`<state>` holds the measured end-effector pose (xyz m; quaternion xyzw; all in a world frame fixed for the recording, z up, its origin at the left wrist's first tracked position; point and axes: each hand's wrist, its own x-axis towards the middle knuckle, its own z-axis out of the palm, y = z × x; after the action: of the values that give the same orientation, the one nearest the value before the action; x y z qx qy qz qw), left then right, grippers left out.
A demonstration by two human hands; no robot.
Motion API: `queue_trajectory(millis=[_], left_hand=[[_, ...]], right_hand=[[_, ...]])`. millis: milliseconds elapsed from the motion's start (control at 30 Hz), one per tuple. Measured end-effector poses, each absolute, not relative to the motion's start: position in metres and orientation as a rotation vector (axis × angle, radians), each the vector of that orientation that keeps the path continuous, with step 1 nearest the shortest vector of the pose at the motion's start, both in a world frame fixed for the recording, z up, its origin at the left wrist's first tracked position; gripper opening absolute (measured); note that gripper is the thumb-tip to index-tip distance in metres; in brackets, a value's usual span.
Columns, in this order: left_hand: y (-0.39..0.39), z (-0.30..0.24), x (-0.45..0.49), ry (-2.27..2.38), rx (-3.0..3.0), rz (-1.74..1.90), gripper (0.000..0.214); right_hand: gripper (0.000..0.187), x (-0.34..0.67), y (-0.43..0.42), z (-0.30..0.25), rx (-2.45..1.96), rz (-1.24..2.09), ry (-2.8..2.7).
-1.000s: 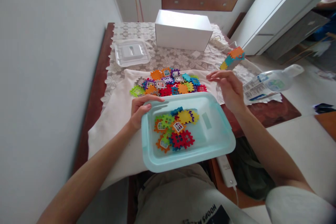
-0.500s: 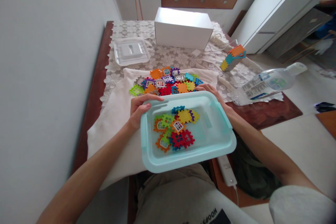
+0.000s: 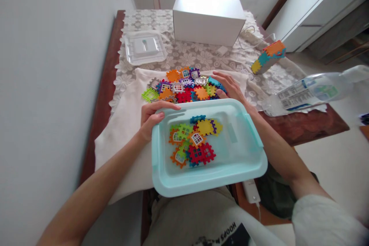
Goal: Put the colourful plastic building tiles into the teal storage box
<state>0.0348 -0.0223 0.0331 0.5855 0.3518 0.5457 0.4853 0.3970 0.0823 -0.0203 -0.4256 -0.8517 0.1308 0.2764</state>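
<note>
A pale turquoise plastic bin rests over my lap at the table's near edge, with several coloured interlocking tiles inside. My left hand grips the bin's far left rim, thumb on top. Beyond the bin lies a pile of coloured tiles on a white cloth. My right hand reaches past the bin's far edge and rests on the right end of that pile, fingers stretched over the tiles.
A white box stands at the table's far side, a clear lid to its left. A built block of tiles lies on the lace cloth at right, near a plastic bottle. The wall is close on the left.
My right hand dropped from mid-air near the built block to the bin's far right rim, then moved forward onto the tile pile. The left hand kept its hold on the bin.
</note>
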Motion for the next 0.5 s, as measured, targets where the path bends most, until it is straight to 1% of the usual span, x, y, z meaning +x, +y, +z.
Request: queue_trajectory(millis=[67, 133, 233, 333, 500], left_hand=[[-0.021, 0.031, 0.034, 0.879, 1.436, 1.329, 0.034], [-0.021, 0.029, 0.033, 0.890, 1.451, 1.346, 0.036], [-0.019, 0.028, 0.032, 0.888, 1.470, 1.337, 0.039], [-0.018, 0.029, 0.031, 0.873, 1.470, 1.322, 0.038], [-0.018, 0.030, 0.032, 0.896, 1.453, 1.333, 0.033]], right_hand=[[0.074, 0.404, 0.080, -0.027, -1.127, 0.383, -2.388], [0.073, 0.406, 0.081, -0.035, -1.109, 0.406, -2.483], [0.065, 0.403, 0.084, -0.041, -1.107, 0.366, -2.470], [0.061, 0.397, 0.086, -0.035, -1.124, 0.323, -2.375], [0.036, 0.391, 0.079, -0.023, -1.225, 0.340, -2.331]])
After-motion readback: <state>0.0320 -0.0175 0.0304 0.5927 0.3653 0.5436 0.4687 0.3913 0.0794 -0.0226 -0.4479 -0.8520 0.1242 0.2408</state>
